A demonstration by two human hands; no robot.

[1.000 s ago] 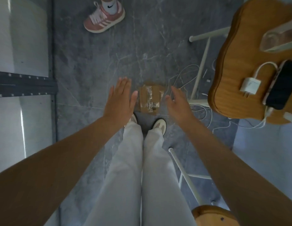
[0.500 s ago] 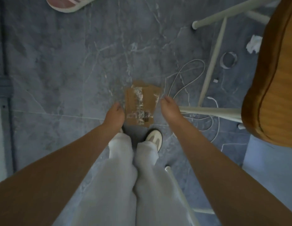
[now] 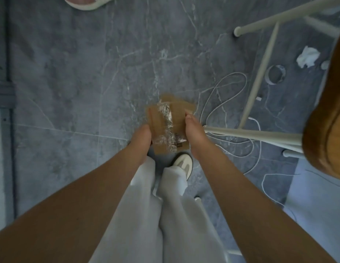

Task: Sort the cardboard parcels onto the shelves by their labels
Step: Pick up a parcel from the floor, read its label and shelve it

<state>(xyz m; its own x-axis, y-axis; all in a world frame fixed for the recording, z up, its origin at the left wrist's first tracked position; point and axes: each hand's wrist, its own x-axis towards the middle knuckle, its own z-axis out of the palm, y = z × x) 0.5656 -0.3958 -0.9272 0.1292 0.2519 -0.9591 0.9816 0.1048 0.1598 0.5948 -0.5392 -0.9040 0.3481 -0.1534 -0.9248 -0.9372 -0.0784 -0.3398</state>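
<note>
Two bare forearms reach down from the bottom of the view, over our white trousers (image 3: 150,215) and one pale shoe (image 3: 183,164) on the grey marbled floor (image 3: 70,92). Just beyond the shoe, our left hand (image 3: 141,137) presses against the left edge of a small cardboard parcel (image 3: 168,128), fingers curled under it, while our right hand (image 3: 193,130) clasps its right edge with the fingertips (image 3: 188,112) bent over the top. The parcel sits between both hands, tilted, its face crossed by a strip of crinkled clear tape (image 3: 166,118) with a small dark printed label (image 3: 180,145) near the lower right corner; the print is too blurred to read. We cannot tell whether the parcel touches the floor.

To the right, white cables (image 3: 222,88) loop across the floor under the white legs (image 3: 256,86) of a wooden table (image 3: 326,130). Further off lie a crumpled white tissue (image 3: 307,56) and a ring of clear tape (image 3: 275,74). At the top edge, the sole of a pink shoe (image 3: 87,2) shows. A dark metal shelf frame (image 3: 4,92) runs down the left edge
</note>
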